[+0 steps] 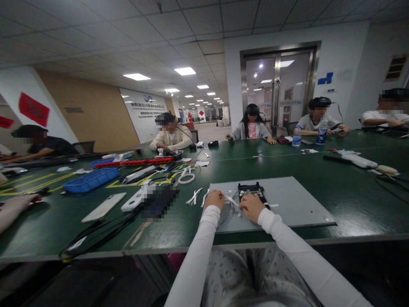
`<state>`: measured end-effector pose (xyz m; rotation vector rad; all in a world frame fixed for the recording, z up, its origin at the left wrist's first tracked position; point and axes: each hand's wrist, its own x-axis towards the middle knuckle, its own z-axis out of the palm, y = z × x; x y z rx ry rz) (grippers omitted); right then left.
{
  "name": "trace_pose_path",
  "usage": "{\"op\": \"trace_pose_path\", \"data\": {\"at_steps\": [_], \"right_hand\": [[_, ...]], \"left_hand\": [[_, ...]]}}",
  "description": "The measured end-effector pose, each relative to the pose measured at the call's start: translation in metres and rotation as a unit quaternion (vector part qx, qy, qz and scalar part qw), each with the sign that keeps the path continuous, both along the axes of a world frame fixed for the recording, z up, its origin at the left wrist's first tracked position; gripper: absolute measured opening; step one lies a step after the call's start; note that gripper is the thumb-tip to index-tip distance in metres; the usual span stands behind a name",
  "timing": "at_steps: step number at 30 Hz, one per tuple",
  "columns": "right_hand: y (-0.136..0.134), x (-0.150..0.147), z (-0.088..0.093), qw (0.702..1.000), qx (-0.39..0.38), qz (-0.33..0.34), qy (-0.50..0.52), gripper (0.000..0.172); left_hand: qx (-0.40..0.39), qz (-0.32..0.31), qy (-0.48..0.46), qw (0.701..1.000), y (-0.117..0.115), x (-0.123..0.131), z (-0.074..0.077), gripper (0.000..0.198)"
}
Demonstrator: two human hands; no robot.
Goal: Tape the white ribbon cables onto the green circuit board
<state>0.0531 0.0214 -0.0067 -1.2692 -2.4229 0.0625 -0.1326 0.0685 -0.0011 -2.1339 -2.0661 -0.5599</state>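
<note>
My left hand [214, 199] and my right hand [252, 207] rest on a grey mat [294, 202] on the dark green table [351, 187]. Both have their fingers curled in, and a thin white strip [230, 200] runs between them. What else they pinch is too small to make out. A small black module [251, 189] with a circuit board lies just beyond my right hand, close to its knuckles. White sleeves cover both my arms.
White strips [194, 197], a coiled white cable [186, 177], a phone [104, 207], a blue tray [91, 179] and black cables [96, 236] lie to the left. Several other people sit round the table. A water bottle [297, 136] stands far across it.
</note>
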Motion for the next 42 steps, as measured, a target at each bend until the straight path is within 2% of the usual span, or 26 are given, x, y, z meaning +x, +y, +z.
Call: {"op": "trace_pose_path", "data": {"at_steps": [12,25,38,42], "right_hand": [[-0.001,-0.001,0.0,1.0,0.002,0.001,0.008,0.022],[-0.002,-0.001,0.0,1.0,0.002,0.001,-0.002,0.022],[-0.004,-0.001,0.001,1.0,-0.006,-0.001,0.005,0.021],[-0.003,-0.001,-0.001,1.0,0.0,0.003,0.014,0.022]], "left_hand": [[-0.003,0.018,0.02,1.0,-0.002,0.0,-0.001,0.02],[-0.031,0.063,-0.016,0.997,0.0,0.002,0.002,0.04],[-0.06,0.103,-0.035,0.992,0.016,-0.002,0.0,0.031],[-0.064,0.095,-0.034,0.993,0.024,-0.015,0.006,0.025]]}}
